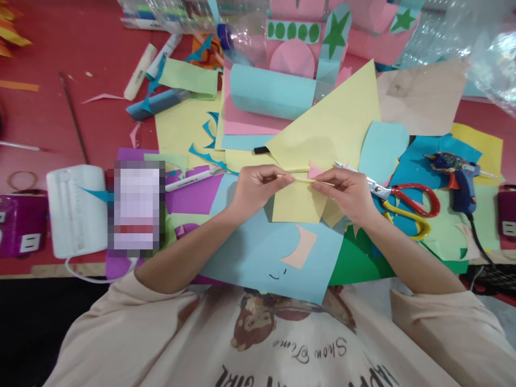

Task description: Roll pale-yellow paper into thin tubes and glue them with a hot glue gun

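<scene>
A thin strip of rolled or folded yellow paper (303, 180) stretches between my two hands. My left hand (262, 188) pinches its left end between thumb and fingers. At the other end, the thumb and fingers of my right hand (344, 189) are closed on it. Yellow paper pieces (296, 204) lie just below the strip, and a large yellow sheet (334, 115) lies beyond it. Scissors with red and yellow handles (415, 188) rest beside my right hand, their blades partly hidden by it. Under my forearms is a light blue sheet (250, 252).
At the right lies a blue glue gun (465, 185) with a black cord. A white power bank (78, 209) and a pixelated phone (136, 207) are at the left. Markers (140, 71), paper scraps and a light blue paper roll (272, 90) stand farther back.
</scene>
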### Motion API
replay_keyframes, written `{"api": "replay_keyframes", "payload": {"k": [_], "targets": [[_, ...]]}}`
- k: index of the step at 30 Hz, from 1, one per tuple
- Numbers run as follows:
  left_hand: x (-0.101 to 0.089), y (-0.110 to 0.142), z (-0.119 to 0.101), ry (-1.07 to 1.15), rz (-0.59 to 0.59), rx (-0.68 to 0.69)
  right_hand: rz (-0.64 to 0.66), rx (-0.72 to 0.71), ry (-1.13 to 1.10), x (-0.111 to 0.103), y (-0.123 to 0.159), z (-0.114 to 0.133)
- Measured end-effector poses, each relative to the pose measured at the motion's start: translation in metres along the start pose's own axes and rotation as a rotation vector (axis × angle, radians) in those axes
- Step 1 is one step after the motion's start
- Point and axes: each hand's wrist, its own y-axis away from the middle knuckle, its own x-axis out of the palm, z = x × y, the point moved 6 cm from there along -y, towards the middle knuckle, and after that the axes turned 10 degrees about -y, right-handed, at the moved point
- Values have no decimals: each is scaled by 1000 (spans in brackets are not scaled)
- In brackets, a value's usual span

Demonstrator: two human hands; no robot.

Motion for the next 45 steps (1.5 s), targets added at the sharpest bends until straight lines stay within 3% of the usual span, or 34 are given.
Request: {"api": "replay_keyframes", "payload": {"k": [4,11,15,22,45], "targets": [[-2,-1,-4,-30,11,29,-16,-13,-8,-2,-1,1],[11,3,-7,-68,199,95,66,-6,39,3,1,-3],[10,4,-10,-109,151,136,47,-57,56,2,2,-1],[7,4,-6,-74,82,63,-23,-58,-8,-4,-1,-1],[10,4,-4,-21,110,45,-82,-56,73,-9,-1,-1]]}}
